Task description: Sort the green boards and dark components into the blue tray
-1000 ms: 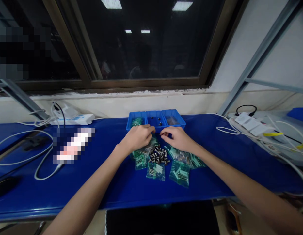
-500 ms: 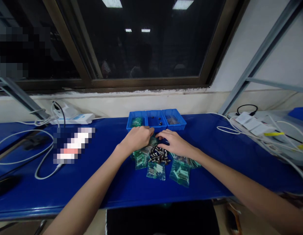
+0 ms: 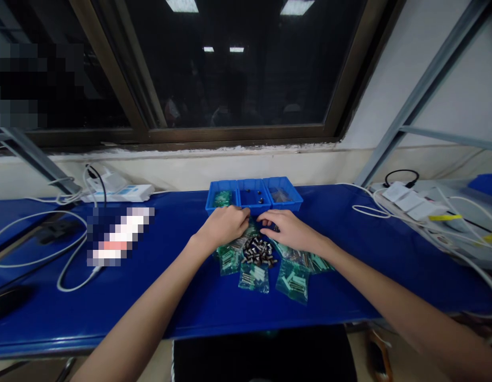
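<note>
While both bare hands work close together at the middle of the bench, the left hand [image 3: 224, 225] rests over a clear green-tinted zip bag of small parts [image 3: 229, 260], just in front of a shallow blue plastic three-compartment tray [image 3: 254, 181]. Its fingers lie together, curled downward, with the fingertips [image 3: 244, 213] near the tray's front wall. The right hand [image 3: 289, 229] lies just beside it, with its fingers slightly apart and stretched toward the left hand. Neither hand shows a clear grip, and I cannot tell whether either one pinches a small piece.

Below the hands sits a loose pile of short dark metal cylinders [image 3: 258, 251], ringed by more clear zip bags, including one near the front [image 3: 292, 282]. The tray's middle compartment holds a few small dark pieces [image 3: 254, 194], and a green-tinted bag lies in the left compartment [image 3: 221, 199].

A glossy blue tabletop [image 3: 170, 297] bears everything, with a white power strip [image 3: 119, 193] and white cables [image 3: 39, 239] to the left.
</note>
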Demonstrator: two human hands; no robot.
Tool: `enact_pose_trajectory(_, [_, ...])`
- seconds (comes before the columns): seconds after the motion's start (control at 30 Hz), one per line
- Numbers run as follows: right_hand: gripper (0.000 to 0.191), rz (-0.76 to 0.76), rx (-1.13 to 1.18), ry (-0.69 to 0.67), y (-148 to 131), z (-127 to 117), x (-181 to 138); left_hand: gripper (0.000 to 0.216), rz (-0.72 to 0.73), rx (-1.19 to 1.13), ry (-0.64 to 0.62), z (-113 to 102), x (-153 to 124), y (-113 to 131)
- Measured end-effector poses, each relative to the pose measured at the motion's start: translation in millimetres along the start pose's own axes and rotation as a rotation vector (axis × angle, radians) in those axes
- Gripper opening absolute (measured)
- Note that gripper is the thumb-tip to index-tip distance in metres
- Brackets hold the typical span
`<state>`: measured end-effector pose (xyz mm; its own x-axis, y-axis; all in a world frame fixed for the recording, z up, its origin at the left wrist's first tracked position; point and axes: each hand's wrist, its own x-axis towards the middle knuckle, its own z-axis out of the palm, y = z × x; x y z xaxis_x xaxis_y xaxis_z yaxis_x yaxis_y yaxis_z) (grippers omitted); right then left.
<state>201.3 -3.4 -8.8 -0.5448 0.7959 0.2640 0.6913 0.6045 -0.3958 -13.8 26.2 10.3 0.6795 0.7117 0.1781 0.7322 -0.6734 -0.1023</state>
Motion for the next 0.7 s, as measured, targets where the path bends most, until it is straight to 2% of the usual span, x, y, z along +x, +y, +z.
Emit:
enact_pose_trajectory(0.13, [0.027, 0.045, -0.071, -0.076, 3, -3, -2, 0.030, -0.019, -0.006, 0.009, 4, 1, 3])
enact_pose_trajectory(0.43, [0.018, 0.032, -0.044, 0.019, 0, 9, 1, 0.024, -0.013, -0.089, 0.014, 5, 2, 6])
enact_pose_trajectory(0.7, [0.005, 0.007, -0.063, 0.026, -2, 15, 3, 0.023, 0.000, 0.036, 0.069, 3, 2, 8])
